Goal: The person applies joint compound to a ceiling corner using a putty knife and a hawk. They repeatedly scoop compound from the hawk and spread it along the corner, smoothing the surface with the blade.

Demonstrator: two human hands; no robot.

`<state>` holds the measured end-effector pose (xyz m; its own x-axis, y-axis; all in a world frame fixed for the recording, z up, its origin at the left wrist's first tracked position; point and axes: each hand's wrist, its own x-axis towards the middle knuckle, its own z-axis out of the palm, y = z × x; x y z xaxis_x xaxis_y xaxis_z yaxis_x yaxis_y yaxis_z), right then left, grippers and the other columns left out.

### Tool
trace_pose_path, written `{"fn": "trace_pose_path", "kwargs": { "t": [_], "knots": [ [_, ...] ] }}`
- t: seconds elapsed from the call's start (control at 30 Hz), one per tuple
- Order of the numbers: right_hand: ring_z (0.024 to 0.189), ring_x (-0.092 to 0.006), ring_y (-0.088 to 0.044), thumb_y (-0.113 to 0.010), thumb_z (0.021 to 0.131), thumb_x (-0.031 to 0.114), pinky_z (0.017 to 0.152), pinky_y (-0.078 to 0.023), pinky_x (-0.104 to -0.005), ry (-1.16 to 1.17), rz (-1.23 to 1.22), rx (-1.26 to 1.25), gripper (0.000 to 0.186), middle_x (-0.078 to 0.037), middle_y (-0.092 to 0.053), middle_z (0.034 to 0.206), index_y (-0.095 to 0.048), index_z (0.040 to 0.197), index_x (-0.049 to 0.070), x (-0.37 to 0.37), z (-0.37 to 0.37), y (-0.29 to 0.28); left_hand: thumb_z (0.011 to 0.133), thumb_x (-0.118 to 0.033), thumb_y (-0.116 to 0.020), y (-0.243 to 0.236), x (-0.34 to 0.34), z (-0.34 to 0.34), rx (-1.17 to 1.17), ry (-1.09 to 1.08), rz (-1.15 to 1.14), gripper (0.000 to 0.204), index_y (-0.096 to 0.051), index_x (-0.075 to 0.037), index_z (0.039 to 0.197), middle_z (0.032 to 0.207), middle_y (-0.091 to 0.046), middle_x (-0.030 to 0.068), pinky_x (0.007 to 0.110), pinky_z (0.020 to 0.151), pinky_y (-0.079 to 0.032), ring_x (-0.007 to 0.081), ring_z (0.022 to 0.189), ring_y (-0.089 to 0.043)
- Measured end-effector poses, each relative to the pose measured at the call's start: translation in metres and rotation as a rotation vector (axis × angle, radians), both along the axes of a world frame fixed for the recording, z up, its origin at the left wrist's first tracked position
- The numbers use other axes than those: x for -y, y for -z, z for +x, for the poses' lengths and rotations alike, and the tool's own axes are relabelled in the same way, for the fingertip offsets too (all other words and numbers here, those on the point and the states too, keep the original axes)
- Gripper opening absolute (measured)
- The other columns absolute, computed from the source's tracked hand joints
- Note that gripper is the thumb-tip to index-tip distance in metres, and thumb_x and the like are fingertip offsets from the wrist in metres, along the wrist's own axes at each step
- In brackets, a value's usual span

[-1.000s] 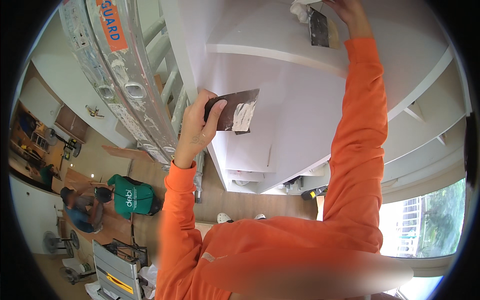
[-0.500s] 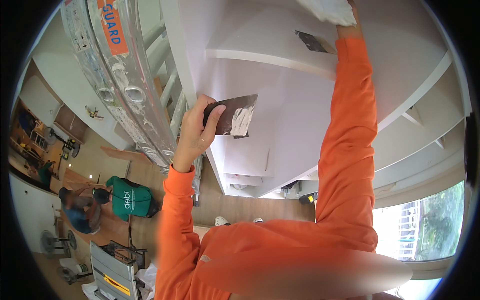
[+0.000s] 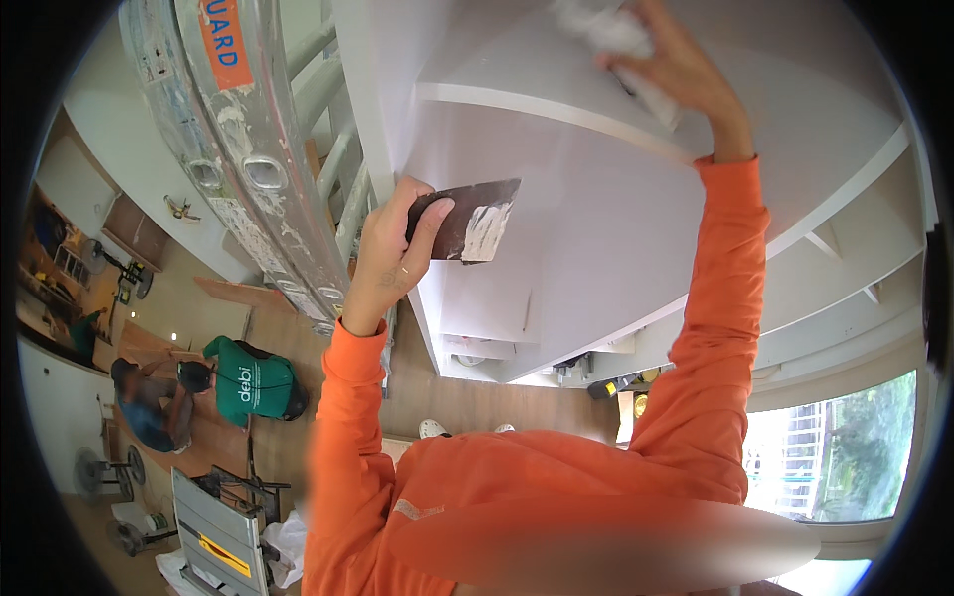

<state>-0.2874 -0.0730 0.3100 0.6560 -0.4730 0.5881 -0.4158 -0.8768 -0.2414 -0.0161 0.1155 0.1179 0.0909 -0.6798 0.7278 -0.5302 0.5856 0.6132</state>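
My left hand [image 3: 393,248] is closed round a putty scraper [image 3: 487,230], thumb on its face; its broad dark blade carries a patch of white putty. Up at the top of the view, my right hand [image 3: 691,74] reaches over a white shelf, fingers spread apart. By its fingertips lies a crumpled white bag or cloth [image 3: 594,25], smeared by motion. Partly hidden beneath this hand is a second scraper [image 3: 656,102], of which little shows.
White cabinet shelving [image 3: 576,219] surrounds my arms. A putty-spattered metal ladder [image 3: 260,149] stands at left. Lower left, two people crouch, one in a green shirt [image 3: 248,382], near a grey folding machine table [image 3: 221,531] and fans [image 3: 94,472]. A window [image 3: 845,452] is at lower right.
My right hand has come away from the white bag or cloth, moved down and spread its fingers over the second scraper. My left hand keeps its scraper almost in place.
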Motion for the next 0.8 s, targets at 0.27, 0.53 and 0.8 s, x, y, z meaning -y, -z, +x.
{"fn": "trace_pose_path", "kwargs": {
  "t": [0.27,0.53,0.8],
  "knots": [
    [0.106,-0.0215,-0.062,-0.065,0.095,0.014,0.092,-0.051,-0.0318,-0.174,0.319,0.019,0.040,-0.009,-0.065,0.115,-0.056,0.132,0.002,0.065,-0.003,-0.004,0.100,-0.016,-0.061,-0.001,0.000,0.000,-0.004,0.005,0.017,0.017,-0.055,-0.002,0.096,0.066,-0.054,0.0113,0.031,0.055,-0.041,0.0212,0.056,-0.048],
    [0.103,-0.0216,-0.064,-0.072,0.088,0.029,0.087,-0.050,-0.0304,0.092,0.112,-0.400,0.046,-0.011,-0.067,0.119,-0.063,0.126,0.005,0.083,0.045,0.012,0.100,-0.017,-0.062,0.000,-0.002,-0.001,-0.018,-0.020,0.068,0.017,-0.055,-0.002,0.096,0.065,-0.055,0.0100,0.031,0.052,-0.040,0.0184,0.054,-0.047],
    [0.100,-0.0242,-0.065,-0.061,0.096,0.030,0.084,-0.052,-0.0361,0.237,0.049,0.051,0.047,-0.015,-0.067,0.109,-0.055,0.133,0.001,0.029,0.012,-0.014,0.101,-0.019,-0.061,0.000,-0.001,-0.002,-0.013,-0.041,0.065,0.019,-0.055,-0.001,0.095,0.066,-0.058,0.0110,0.031,0.053,-0.041,0.0183,0.054,-0.050]
  ]
}}
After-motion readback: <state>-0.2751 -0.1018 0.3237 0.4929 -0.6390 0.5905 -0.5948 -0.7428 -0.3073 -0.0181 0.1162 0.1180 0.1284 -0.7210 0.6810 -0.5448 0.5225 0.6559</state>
